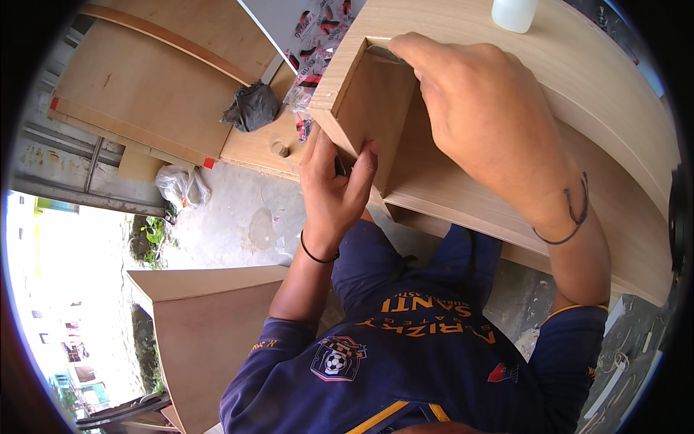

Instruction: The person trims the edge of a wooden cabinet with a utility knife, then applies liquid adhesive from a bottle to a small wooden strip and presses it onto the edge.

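At the far left, flat plywood sheets (144, 94) lie on the floor, pale tan with a smooth, matte face, and a clear crumpled plastic bag (182, 185) sits just below them; what it holds cannot be told. A dark grey crumpled rag (251, 106) rests on the board edge beside them. Lower left, another plywood panel (210, 325) stands on its edge near your knee.

Your left hand (334, 184) is curled against the underside corner of the wooden box frame (376, 101), thumb up along the short end panel and fingers folded; something small and dark sits within the grip, but you cannot tell what it is. The frame is light laminated board, square-cornered, with a darker brown inner face and a pale raw edge, lying in front of your chest above your lap.

Your right hand (477, 108) lies palm-down over the frame's long side, fingers bent, the fingertips pressing at the inner top corner; whether it grips anything is unclear.

A white plastic bottle (515, 13) stands on the frame's top board, contents unseen.
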`<state>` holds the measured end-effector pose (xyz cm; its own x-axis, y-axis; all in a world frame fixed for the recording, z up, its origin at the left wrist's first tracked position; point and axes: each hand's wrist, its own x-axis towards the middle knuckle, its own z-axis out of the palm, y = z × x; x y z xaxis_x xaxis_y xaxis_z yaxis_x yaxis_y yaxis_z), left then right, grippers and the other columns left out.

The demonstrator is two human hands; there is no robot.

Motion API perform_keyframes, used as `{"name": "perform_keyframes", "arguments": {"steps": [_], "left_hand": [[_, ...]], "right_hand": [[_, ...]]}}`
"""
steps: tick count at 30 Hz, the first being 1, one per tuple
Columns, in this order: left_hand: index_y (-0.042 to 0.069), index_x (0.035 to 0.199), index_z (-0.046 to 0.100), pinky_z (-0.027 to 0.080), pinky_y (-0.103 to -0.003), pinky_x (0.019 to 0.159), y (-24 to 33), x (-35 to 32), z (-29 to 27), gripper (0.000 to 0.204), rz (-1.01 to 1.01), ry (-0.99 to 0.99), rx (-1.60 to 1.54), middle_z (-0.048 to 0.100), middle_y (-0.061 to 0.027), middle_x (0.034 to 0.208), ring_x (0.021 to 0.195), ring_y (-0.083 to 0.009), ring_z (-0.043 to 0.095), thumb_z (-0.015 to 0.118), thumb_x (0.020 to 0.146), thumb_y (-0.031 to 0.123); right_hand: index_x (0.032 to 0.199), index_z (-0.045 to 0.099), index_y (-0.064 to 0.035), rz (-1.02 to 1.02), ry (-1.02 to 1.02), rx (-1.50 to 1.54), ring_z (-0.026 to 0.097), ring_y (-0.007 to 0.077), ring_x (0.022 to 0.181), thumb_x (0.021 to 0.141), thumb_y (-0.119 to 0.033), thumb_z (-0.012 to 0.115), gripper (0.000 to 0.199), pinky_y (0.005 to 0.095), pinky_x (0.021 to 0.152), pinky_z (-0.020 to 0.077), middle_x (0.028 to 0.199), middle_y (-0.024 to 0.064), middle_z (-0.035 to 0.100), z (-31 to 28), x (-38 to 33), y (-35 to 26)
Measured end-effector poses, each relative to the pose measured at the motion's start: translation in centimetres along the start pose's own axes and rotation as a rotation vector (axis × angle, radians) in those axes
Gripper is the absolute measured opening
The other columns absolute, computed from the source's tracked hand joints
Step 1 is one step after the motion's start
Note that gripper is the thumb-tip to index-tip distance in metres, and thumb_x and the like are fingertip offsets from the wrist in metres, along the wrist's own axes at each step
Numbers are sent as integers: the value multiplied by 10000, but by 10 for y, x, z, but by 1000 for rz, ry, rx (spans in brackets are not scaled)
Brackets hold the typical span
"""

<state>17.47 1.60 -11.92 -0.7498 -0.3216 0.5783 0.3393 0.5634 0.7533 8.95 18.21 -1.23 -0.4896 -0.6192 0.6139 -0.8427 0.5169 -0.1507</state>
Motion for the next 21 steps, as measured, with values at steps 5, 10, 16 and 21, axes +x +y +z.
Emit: {"name": "perform_keyframes", "arguments": {"steps": [5,10,16,21], "left_hand": [[-58,1096,586,501,-336,763,-2,0,0,318,7,0,-16,606,-177,1046,900,-281,630,668,803,30],[-59,1085,588,501,-339,757,0,1,0,307,4,2,-7,606,-177,1041,893,-279,629,667,803,31],[-59,1078,586,500,-341,750,0,0,-2,299,2,-10,15,604,-177,1031,885,-278,628,668,807,40],[-57,1081,587,498,-343,751,0,0,-1,302,6,-10,-3,603,-178,1032,885,-282,629,668,808,42]], "right_hand": [[1108,636,-20,-48,-65,187,616,399,724,842,-1,554,279,439,648,489,761,231,630,-11,6,0],[1124,621,-7,-78,-97,386,616,400,736,845,6,548,289,421,670,491,775,234,632,-10,6,11],[1105,629,-27,3,-24,176,623,402,753,843,5,548,275,451,663,491,790,228,641,-8,4,-4],[1109,632,-32,35,-48,85,624,403,753,843,4,549,281,461,662,488,792,229,644,-10,4,-7]]}}
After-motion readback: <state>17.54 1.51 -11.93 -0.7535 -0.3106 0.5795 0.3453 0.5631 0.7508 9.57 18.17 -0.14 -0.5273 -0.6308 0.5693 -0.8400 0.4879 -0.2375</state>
